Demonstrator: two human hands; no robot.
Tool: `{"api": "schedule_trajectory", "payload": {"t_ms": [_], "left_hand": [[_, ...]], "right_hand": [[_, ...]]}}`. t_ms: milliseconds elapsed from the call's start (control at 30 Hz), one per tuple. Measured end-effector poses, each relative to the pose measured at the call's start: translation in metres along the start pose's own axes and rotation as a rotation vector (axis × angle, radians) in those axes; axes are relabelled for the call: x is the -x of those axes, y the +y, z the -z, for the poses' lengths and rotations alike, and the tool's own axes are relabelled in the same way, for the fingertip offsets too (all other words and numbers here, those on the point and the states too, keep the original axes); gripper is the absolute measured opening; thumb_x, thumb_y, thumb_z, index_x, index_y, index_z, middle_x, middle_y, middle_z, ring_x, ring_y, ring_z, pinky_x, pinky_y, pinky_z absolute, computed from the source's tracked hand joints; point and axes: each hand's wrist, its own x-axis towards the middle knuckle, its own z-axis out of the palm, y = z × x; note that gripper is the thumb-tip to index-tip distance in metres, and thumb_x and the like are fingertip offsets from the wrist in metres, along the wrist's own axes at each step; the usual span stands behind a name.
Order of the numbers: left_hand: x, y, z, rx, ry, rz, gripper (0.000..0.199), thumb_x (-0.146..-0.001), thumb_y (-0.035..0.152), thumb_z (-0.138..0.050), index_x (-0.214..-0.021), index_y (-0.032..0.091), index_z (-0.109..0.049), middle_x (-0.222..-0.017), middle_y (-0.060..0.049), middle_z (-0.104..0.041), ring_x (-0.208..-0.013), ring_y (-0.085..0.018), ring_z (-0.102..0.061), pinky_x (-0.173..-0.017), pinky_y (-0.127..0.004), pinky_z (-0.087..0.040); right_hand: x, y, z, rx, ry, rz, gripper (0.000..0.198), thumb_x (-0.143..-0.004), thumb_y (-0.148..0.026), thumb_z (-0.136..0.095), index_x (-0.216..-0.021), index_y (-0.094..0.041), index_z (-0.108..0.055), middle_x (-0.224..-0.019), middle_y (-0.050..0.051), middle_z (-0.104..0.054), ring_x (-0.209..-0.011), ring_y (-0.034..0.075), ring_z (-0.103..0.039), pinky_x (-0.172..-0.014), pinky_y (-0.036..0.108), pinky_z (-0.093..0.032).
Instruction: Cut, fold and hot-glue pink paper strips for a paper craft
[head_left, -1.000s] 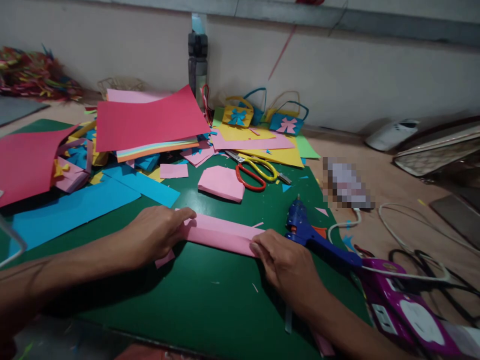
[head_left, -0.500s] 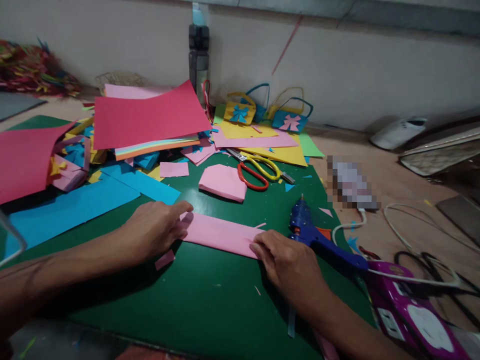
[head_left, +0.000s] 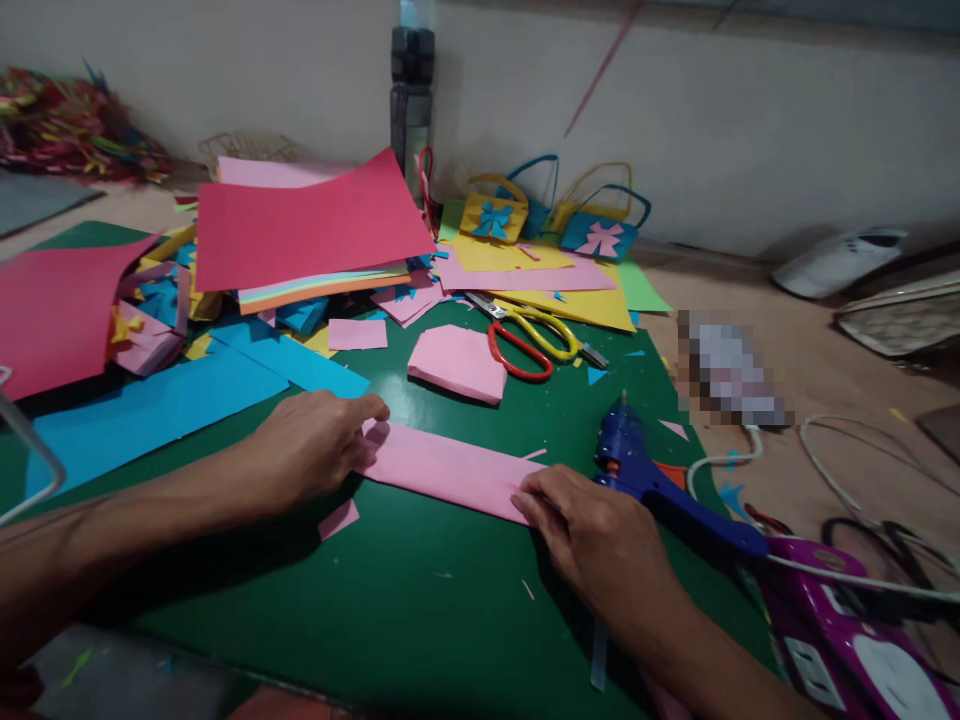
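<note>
A folded strip of pink paper (head_left: 450, 468) is stretched between my two hands, low over the green table (head_left: 390, 610). My left hand (head_left: 322, 440) pinches its left end between thumb and fingers. At the other end, my right hand (head_left: 592, 525) grips the strip with bent fingers. Just beyond the strip lies a folded pink paper piece (head_left: 457, 362) with cut corners. Scissors (head_left: 521, 350) with red and yellow handles rest behind that piece. To the right of my right hand lies a blue glue gun (head_left: 652, 485), its nozzle pointing away from me.
Blue paper strips (head_left: 157, 410) and red sheets (head_left: 307, 225) cover the left and back. Small paper bags with bows (head_left: 600, 235) stand by the wall. A purple power strip (head_left: 832, 610) and white cable (head_left: 862, 575) lie on the right.
The whole view has shifted slightly, so most things appear a little further right. Both hands keep hold of the pink strip, with hardly any change in their grip.
</note>
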Motion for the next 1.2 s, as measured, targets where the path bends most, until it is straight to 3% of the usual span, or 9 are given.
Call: {"api": "schedule_trajectory", "payload": {"t_ms": [500,967,1200], "left_hand": [[-0.0017,-0.0047,-0.0005,0.053,-0.002,-0.019,0.028,-0.080,0.022,-0.050,-0.107,0.021,-0.057,-0.081,-0.006,-0.070,-0.073,-0.021,-0.064,-0.056,-0.025,-0.036],[0.0000,-0.0016,0.0001,-0.063,0.046,-0.062,0.021,-0.082,0.019,-0.045,-0.099,0.020,-0.058,-0.067,-0.003,-0.064,-0.060,-0.018,-0.058,-0.048,-0.026,-0.022],[0.0020,-0.0007,0.0026,-0.077,0.052,-0.084,0.024,-0.088,0.024,-0.038,-0.102,0.019,-0.057,-0.071,-0.005,-0.065,-0.061,-0.020,-0.058,-0.050,-0.026,-0.027]], "right_hand": [[0.0010,0.0002,0.0009,0.013,-0.002,0.004,0.026,-0.091,-0.022,-0.040,-0.072,-0.018,-0.057,-0.062,0.001,-0.062,-0.050,0.014,-0.057,-0.046,0.025,-0.037],[-0.0020,0.0027,0.0004,0.026,0.045,0.052,0.031,-0.094,-0.026,-0.035,-0.073,-0.019,-0.056,-0.059,0.000,-0.061,-0.045,0.012,-0.055,-0.043,0.024,-0.036],[-0.0028,0.0029,0.0013,0.038,0.021,0.043,0.029,-0.093,-0.025,-0.036,-0.074,-0.021,-0.056,-0.062,0.001,-0.063,-0.048,0.012,-0.057,-0.044,0.023,-0.037]]}}
